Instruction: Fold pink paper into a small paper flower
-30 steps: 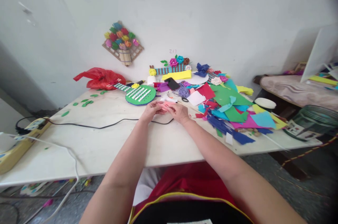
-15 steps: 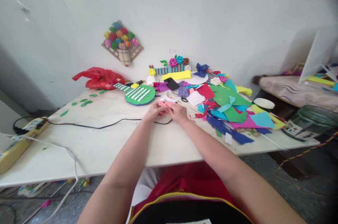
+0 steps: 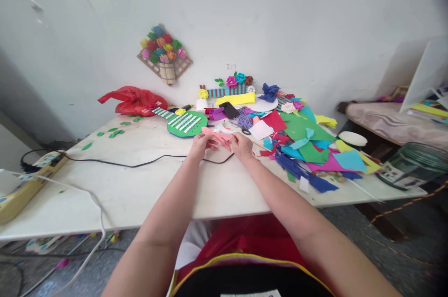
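Both my hands meet over the middle of the white table (image 3: 140, 194). My left hand (image 3: 200, 144) and my right hand (image 3: 241, 146) each pinch an end of a small pink paper piece (image 3: 216, 135), held just above the tabletop. Fingers of both hands are closed on it. Right behind the paper lies a green paper guitar (image 3: 185, 124) with white strips. A black cable (image 3: 133, 163) runs across the table under my hands.
A heap of coloured paper scraps (image 3: 308, 148) covers the right half of the table. A red plastic bag (image 3: 135, 101) lies at the back left, green paper leaves (image 3: 114, 133) near it. A power strip (image 3: 24, 185) sits at the left edge. A paper flower basket (image 3: 164, 57) hangs on the wall.
My hands have lifted slightly and spread the pink paper piece a little wider between them. The view has shifted slightly.
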Motion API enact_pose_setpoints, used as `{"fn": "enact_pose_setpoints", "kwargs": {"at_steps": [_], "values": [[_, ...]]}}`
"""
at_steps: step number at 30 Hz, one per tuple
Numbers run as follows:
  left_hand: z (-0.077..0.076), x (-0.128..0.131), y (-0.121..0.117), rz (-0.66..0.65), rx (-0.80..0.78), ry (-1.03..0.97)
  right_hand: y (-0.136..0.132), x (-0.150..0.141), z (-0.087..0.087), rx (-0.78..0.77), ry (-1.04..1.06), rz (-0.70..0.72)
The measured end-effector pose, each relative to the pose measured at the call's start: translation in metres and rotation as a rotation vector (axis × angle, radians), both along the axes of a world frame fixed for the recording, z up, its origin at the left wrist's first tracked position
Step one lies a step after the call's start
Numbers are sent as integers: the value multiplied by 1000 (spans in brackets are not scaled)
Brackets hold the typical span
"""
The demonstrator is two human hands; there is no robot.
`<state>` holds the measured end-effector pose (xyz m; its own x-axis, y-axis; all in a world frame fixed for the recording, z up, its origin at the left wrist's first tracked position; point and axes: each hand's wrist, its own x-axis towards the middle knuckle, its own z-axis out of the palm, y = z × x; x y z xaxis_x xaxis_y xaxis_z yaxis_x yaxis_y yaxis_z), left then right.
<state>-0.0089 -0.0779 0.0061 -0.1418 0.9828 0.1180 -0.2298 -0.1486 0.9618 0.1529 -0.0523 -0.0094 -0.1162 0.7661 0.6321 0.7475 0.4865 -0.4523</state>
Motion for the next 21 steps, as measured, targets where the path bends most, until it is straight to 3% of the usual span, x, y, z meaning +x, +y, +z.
{"fn": "enact_pose_setpoints", "kwargs": {"at_steps": [3, 7, 14, 21], "values": [[2, -6, 2, 150, -2, -44, 7, 6, -3, -38, 37, -44], [1, -11, 4, 255, -14, -72, 10, 6, -9, 24, -75, -9], [-3, -13, 6, 293, -31, -43, 8, 4, -12, 132, -274, 34], [-4, -12, 5, 296, -40, -15, 5, 4, -13, 111, -350, 92]]}}
